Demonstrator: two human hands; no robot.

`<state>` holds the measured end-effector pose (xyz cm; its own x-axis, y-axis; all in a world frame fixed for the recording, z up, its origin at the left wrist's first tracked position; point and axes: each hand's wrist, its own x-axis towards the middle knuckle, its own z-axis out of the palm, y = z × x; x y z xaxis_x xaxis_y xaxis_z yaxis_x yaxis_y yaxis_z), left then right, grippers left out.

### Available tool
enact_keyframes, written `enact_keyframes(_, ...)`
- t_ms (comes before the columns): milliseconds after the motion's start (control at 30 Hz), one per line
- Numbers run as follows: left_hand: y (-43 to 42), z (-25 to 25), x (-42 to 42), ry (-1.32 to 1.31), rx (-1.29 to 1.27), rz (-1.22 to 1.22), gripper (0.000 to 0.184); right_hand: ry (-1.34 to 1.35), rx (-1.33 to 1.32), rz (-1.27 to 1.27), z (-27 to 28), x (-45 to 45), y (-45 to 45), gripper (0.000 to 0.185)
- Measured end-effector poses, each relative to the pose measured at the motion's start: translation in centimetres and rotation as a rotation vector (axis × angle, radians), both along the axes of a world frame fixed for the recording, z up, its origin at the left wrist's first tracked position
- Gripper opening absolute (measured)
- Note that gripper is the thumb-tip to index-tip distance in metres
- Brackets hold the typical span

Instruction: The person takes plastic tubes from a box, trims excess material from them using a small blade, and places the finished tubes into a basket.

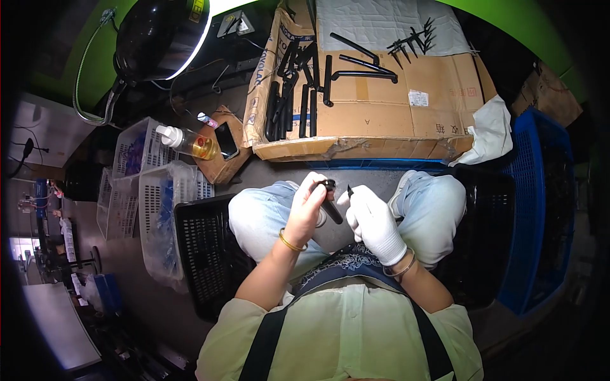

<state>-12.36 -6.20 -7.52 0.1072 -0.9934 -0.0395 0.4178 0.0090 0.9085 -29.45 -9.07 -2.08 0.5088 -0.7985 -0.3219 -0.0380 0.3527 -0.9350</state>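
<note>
Near the middle of the head view, above my lap, my left hand (307,206) is bare and closed around a black tubular part (332,210), whose rounded end sticks up by the fingertips. Just to its right, my right hand (373,222) wears a white glove. Its fingers pinch a small dark pointed piece (350,190), too small to identify. The two hands are close together but apart. Beyond them, several black tubular parts (304,114) lie on a cardboard box (394,114), and small black spiky pieces (413,44) rest on a white cloth (381,22) at its back.
A small cardboard box (219,168) at left bears a pump bottle (190,143) and a phone (226,140). White baskets (152,209) and a black crate (203,254) stand left of my knees. At right are a black bin (486,222) and a blue crate (530,254). A lamp (159,41) hangs upper left.
</note>
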Motion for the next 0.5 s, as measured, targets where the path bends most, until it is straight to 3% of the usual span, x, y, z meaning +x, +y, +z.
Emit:
enact_keyframes(67,0.6,-0.1,-0.6,0.168,-0.031,-0.018,0.014,-0.028,-0.051,0.039,0.4,0.2,0.2,0.022)
enact_keyframes(200,1.3,-1.3,-1.7,0.206,-0.087,0.046,0.025,-0.023,-0.307,0.116,-0.2,0.5,0.7,0.019)
enact_keyframes(267,1.4,-2.0,-1.8,0.106,-0.11,0.088,0.03,0.015,-0.352,0.121,-0.1,0.7,1.0,0.013)
enact_keyframes(367,1.4,-1.5,-1.8,-0.009,-0.13,0.119,0.033,0.046,-0.706,0.124,-0.9,0.8,1.0,0.004)
enact_keyframes(500,1.3,-2.2,-1.3,-0.05,-0.195,0.126,0.032,0.059,-0.587,0.215,0.2,0.5,0.8,0.011)
